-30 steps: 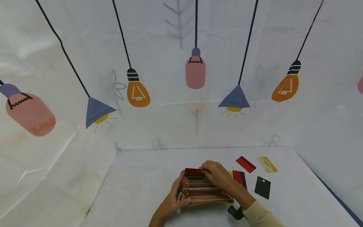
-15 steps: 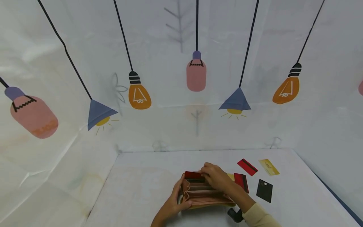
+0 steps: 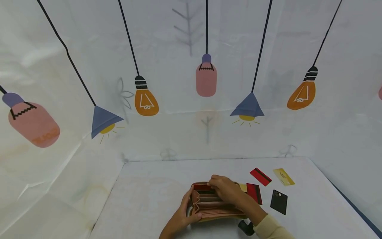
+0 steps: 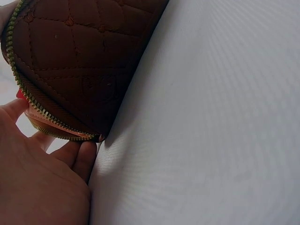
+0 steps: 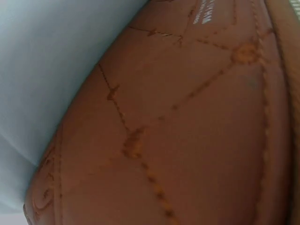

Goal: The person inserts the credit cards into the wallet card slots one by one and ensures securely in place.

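Note:
An unzipped brown wallet (image 3: 215, 212) stands on the white table, its compartments facing the head camera. My left hand (image 3: 180, 215) grips its left end, thumb at the front edge. A red card (image 3: 201, 187) sits low in the back slot, and my right hand (image 3: 228, 191) has its fingers on the card's right part. In the left wrist view, quilted leather (image 4: 84, 56) and a brass zipper (image 4: 37, 105) show beside my left hand (image 4: 37, 173). Quilted leather (image 5: 187, 131) fills most of the right wrist view; my right hand is out of it.
Right of the wallet lie a red card (image 3: 261, 176), a gold card (image 3: 284, 177), a black card (image 3: 279, 202) and another red card (image 3: 254, 193) overlapping a yellow one (image 3: 243, 188). A black object (image 3: 246, 228) lies by the right sleeve (image 3: 273, 228). Printed white sheeting (image 3: 167, 132) surrounds the table.
The red card has sunk lower into the wallet's back slot, with my right hand moving down along with it. My left hand keeps its grip on the wallet's end.

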A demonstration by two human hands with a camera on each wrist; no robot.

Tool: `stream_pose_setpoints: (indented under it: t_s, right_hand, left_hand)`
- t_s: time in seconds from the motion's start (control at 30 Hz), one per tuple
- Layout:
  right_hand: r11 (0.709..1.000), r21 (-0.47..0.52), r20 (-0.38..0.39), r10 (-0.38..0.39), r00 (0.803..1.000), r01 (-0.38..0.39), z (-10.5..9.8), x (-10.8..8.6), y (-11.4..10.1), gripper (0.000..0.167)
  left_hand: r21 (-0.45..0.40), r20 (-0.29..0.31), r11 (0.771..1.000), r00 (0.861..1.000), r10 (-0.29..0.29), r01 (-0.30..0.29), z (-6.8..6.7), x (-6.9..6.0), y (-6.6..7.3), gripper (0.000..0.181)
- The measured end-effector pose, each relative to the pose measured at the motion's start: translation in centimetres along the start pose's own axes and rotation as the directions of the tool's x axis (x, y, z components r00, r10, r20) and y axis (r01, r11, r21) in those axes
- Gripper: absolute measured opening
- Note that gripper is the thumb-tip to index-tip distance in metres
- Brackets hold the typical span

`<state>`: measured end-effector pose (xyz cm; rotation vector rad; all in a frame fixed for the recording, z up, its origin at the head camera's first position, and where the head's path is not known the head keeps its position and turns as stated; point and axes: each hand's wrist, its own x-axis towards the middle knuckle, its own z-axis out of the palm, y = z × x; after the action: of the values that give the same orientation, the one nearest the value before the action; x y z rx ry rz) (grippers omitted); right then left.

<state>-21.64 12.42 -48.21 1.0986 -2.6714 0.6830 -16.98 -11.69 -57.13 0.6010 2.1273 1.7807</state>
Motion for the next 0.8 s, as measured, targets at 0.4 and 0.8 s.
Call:
stream_pose_setpoints:
  t_s: [0.4, 0.8]
  right_hand:
    - [0.997, -0.078, 0.04, -0.012, 0.999, 0.015, 0.54, 0.09, -0.19, 0.02]
    - [0.977, -0.211, 0.112, -0.002, 0.994, 0.026, 0.94, -0.28, -0.42, 0.049]
  left_hand:
    - [-0.019, 0.031, 1.0, 0.999, 0.015, -0.015, -0.12, -0.04, -0.18, 0.094]
    - [0.037, 0.02, 0.998, 0.999, 0.047, -0.048, -0.17, 0.01, 0.01, 0.094]
